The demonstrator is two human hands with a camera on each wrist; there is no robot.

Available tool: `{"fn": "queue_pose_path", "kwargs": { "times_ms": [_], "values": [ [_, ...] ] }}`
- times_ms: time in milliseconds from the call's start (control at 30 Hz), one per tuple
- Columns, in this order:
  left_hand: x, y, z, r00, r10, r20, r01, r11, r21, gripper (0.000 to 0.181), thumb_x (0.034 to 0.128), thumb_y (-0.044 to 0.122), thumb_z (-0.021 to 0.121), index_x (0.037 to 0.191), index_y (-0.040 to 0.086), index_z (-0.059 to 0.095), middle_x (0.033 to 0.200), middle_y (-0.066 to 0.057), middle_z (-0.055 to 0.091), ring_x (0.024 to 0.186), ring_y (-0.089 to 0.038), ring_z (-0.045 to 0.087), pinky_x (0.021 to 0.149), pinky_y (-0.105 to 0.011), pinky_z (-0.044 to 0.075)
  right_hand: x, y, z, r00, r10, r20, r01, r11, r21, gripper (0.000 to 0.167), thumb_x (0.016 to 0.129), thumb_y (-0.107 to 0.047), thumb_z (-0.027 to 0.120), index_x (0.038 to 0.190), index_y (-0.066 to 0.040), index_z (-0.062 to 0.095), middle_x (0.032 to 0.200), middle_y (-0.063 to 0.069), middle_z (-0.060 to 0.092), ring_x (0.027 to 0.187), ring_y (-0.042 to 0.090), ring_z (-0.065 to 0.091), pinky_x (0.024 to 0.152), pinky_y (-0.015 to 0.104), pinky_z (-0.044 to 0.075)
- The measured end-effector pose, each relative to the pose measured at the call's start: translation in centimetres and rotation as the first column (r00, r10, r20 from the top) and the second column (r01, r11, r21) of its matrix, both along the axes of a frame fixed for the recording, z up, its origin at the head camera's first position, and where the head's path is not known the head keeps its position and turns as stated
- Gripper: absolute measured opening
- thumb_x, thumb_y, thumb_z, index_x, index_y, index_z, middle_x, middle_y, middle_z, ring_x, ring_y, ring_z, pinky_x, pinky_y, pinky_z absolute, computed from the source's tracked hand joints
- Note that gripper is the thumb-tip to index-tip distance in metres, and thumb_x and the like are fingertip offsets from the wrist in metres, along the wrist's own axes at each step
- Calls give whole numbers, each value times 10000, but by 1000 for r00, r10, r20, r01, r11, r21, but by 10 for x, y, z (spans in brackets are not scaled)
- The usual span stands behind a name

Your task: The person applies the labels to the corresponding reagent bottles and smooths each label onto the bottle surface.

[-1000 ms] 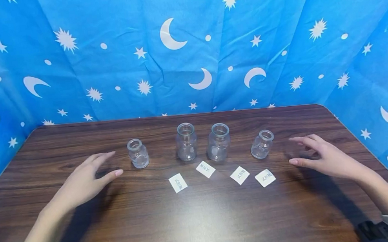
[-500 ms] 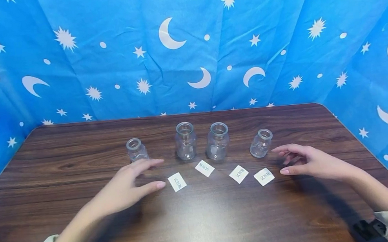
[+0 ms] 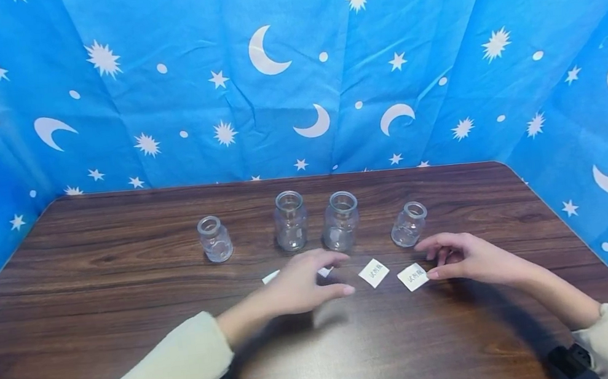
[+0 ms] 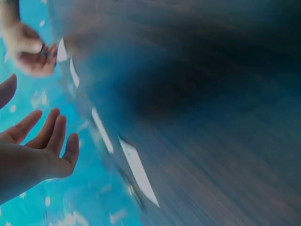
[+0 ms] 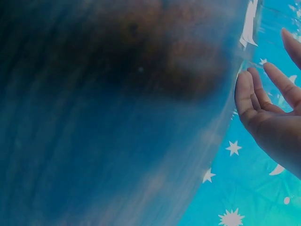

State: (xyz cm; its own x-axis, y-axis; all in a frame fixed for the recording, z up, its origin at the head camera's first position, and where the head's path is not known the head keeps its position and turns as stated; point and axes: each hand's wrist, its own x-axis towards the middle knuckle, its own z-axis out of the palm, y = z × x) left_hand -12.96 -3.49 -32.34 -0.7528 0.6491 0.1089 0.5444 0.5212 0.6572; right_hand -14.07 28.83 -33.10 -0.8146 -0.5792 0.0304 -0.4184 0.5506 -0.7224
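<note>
My left hand (image 3: 301,283) hovers over the two left paper labels, fingers relaxed and thumb apart, holding nothing. Under it, only a corner of the far-left label (image 3: 270,276) and part of a second label (image 3: 325,272) show in the head view. A third label (image 3: 374,273) lies just right of its fingertips. My right hand (image 3: 466,259) is at the right edge of the rightmost label (image 3: 413,277), thumb tip by that edge, other fingers loosely bent; whether it touches is unclear. Printed characters mark the white labels. In the left wrist view, several labels (image 4: 138,172) appear edge-on.
Behind the labels stand two taller glass jars (image 3: 291,225) (image 3: 342,225), with a small jar (image 3: 216,243) at left and another small jar (image 3: 409,225) at right, all lidless. The dark wood table (image 3: 119,233) ends at a blue star-and-moon cloth (image 3: 188,90).
My left hand has swept right, past the small left jar and over the left labels. The right hand has moved left and slightly toward me, reaching the rightmost label. Jars stay put.
</note>
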Motion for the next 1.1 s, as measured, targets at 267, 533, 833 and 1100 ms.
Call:
{"fn": "queue_pose_path", "kwargs": {
  "times_ms": [267,533,833,1100],
  "values": [
    [-12,55,-4,1000,-5,3,6,986,-168,546,806,432,652,1274,180,526,1184,-2,558,1116,-157,482,931,-340,363,0,-2,-6,1000,-17,16,16,999,28,382,775,-155,722,1104,-13,587,830,64,562,667,109,508,556,253,435],
    [-15,84,-11,998,-57,-23,47,946,-319,552,790,480,644,1267,235,513,1213,45,522,1134,-128,444,849,-312,337,0,-3,-9,999,-31,-35,32,999,24,367,751,-141,743,1071,-23,607,817,35,543,669,93,478,539,244,413],
    [-24,103,-12,999,2,-44,-18,930,-368,453,791,418,661,1194,241,554,1114,63,525,994,-106,440,789,-296,321,-1,-6,-12,995,-63,-73,67,996,51,334,733,-141,757,1031,-50,638,806,0,520,671,111,445,548,234,375],
    [-28,112,-16,998,-27,-52,3,913,-408,489,782,472,657,1215,279,538,1151,63,503,1001,-111,415,779,-292,308,-1,-8,-15,991,-39,-131,45,998,42,313,723,-134,764,1007,-68,650,792,-20,517,652,123,451,545,234,372]
  ]
}}
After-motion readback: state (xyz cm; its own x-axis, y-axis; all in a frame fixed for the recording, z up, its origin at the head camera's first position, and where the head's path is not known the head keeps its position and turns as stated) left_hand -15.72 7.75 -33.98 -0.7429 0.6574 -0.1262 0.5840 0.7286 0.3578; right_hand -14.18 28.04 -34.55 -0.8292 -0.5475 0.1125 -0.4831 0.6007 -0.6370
